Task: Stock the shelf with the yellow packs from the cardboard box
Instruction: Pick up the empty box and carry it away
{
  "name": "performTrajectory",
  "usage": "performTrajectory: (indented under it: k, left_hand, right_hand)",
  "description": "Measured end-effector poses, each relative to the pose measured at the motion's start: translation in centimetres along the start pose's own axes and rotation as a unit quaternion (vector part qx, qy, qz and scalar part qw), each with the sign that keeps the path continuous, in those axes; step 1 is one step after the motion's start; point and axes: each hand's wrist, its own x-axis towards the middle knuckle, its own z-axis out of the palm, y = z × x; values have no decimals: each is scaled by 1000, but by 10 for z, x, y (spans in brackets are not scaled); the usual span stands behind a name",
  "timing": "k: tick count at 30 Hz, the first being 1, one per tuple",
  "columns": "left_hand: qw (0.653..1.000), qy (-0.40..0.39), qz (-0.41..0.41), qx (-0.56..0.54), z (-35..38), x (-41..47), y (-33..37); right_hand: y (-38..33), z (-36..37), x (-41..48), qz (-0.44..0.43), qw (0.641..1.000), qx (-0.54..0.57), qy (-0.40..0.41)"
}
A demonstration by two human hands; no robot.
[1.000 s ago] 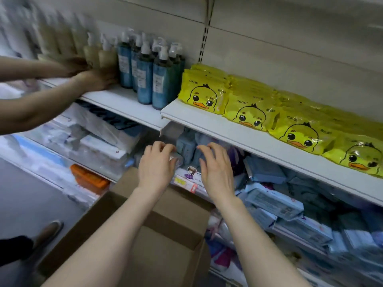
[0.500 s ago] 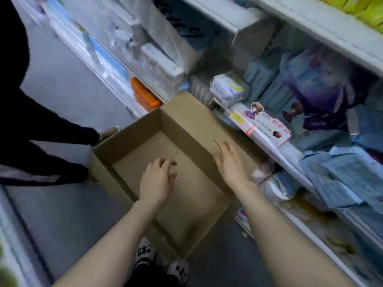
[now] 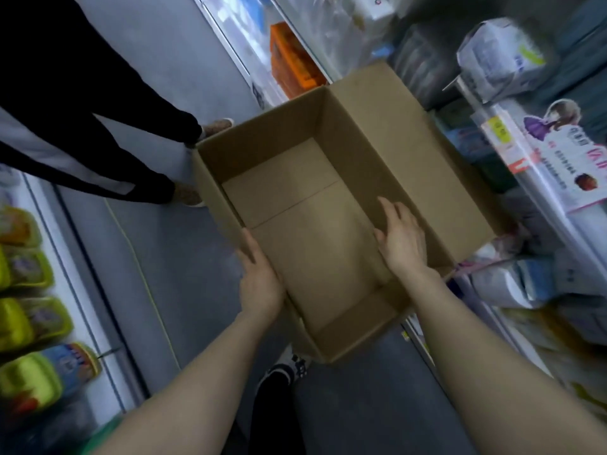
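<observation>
- Since half a second earlier, the left hand point(image 3: 259, 280) had moved from above the middle of the cardboard box point(image 3: 377, 133) to its left wall. The view had also tipped further down.
- The left fingers point(image 3: 249, 244) lay close together along the top edge of that wall. The thumb was hidden, so I could not tell whether they clamped the wall or only rested on it.
- The right fingers point(image 3: 391, 211) were straight and slightly spread, flat against the inner right wall. The right hand point(image 3: 402, 239) pinched nothing.
- No yellow packs showed in the box, only its bare floor point(image 3: 295, 208). They were nowhere in view, so the stocking was probably done and the box due to be lifted away.
- Risk one: a flat palm gives no hold. If the box were raised like this it could pivot on the left hand and drop.
- Risk two: the tall right flap stood close to the shelf edge. The white packs point(image 3: 512, 280) lay just beside the box's near right corner, and a swing that way could snag or sweep them off.
- Risk three: another person's legs point(image 3: 98, 133) stood at the box's far left corner, with a shoe almost touching it. A push that way could hit them.
- Risk four: the wearer's own shoe point(image 3: 282, 372) sat beside the near corner and could be tripped over.
</observation>
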Motion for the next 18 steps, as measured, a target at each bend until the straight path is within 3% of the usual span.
performTrajectory:
  k: [6, 11, 14, 18]
  left_hand:
    - [999, -18, -7, -42, -19, 0, -6]
    - [1000, -23, -6, 20, -65, -7, -46]
    - [998, -33, -5, 52, -95, -10, -68]
    - [994, -37, 47, 92, -134, -13, -82]
  right_hand:
    - [-10, 5, -20, 15, 1000, -14, 8]
    - [-23, -7, -33, 33, 998, -42, 18]
    - [-35, -11, -48, 86, 994, -66, -14]
    - [-44, -8, -89, 145, 987, -17, -70]
